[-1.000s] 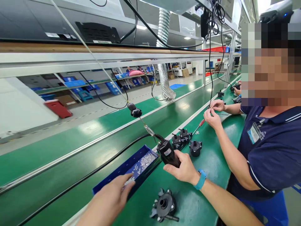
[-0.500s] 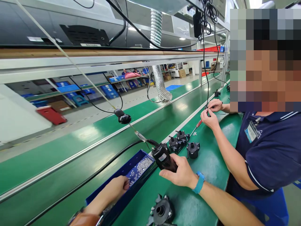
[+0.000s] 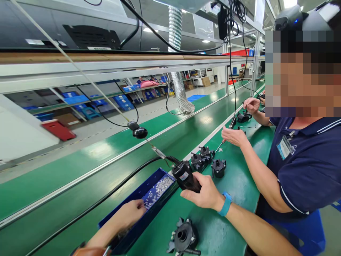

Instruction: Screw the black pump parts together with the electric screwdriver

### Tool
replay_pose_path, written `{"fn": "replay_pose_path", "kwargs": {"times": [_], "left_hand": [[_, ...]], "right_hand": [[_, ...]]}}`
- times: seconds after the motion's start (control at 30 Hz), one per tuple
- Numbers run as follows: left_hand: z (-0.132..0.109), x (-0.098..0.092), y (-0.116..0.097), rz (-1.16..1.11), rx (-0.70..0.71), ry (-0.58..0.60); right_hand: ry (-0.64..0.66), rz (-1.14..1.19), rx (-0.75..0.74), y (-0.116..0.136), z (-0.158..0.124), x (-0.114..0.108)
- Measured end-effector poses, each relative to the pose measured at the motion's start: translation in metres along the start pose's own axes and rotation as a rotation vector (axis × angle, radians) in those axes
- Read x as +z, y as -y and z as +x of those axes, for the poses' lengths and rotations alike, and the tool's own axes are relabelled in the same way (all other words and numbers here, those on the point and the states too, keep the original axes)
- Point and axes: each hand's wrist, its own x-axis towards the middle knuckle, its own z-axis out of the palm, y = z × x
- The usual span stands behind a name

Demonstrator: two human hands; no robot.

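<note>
My left hand (image 3: 131,213) is inside a long blue tray (image 3: 156,204), with fingers bent together beside many small silvery parts (image 3: 160,190). Whatever its fingertips pinch is too small to make out. My right hand (image 3: 206,192), with a blue band at the wrist, is wrapped round a black power screwdriver (image 3: 185,176) that hangs from a cord. The tool's lower end is out of sight behind the hand. A black round housing (image 3: 183,236) with a central spout sits on the green bench below my hands.
Several more black housings (image 3: 218,168) stand beyond my right hand. A person in a dark shirt (image 3: 306,167) works at the right, one hand (image 3: 234,136) near a red-handled screwdriver. A black cable (image 3: 106,199) crosses the green belt (image 3: 119,160). A metal shelf frame (image 3: 106,71) spans above.
My left hand has shifted slightly within the tray. The other person's hands have moved apart, one toward a black part farther back. My right hand stays round the power screwdriver.
</note>
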Motion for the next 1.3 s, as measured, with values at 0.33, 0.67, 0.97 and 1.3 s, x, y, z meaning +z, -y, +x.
{"fn": "replay_pose_path", "kwargs": {"times": [0.33, 0.67, 0.97, 1.3], "left_hand": [[-0.049, -0.023, -0.031, 0.087, -0.185, -0.231], [-0.163, 0.049, -0.111, -0.817, 0.012, -0.468], [-0.173, 0.137, -0.114, -1.362, -0.049, -0.52], [-0.17, 0.144, -0.122, -1.626, -0.157, -0.223]], "right_hand": [[0.052, -0.014, 0.047, -0.001, -0.009, -0.008], [0.158, -0.111, 0.048, -0.002, -0.013, -0.014], [0.171, -0.192, 0.034, -0.011, -0.016, -0.013], [0.045, -0.202, -0.148, -0.009, -0.038, -0.028]]}}
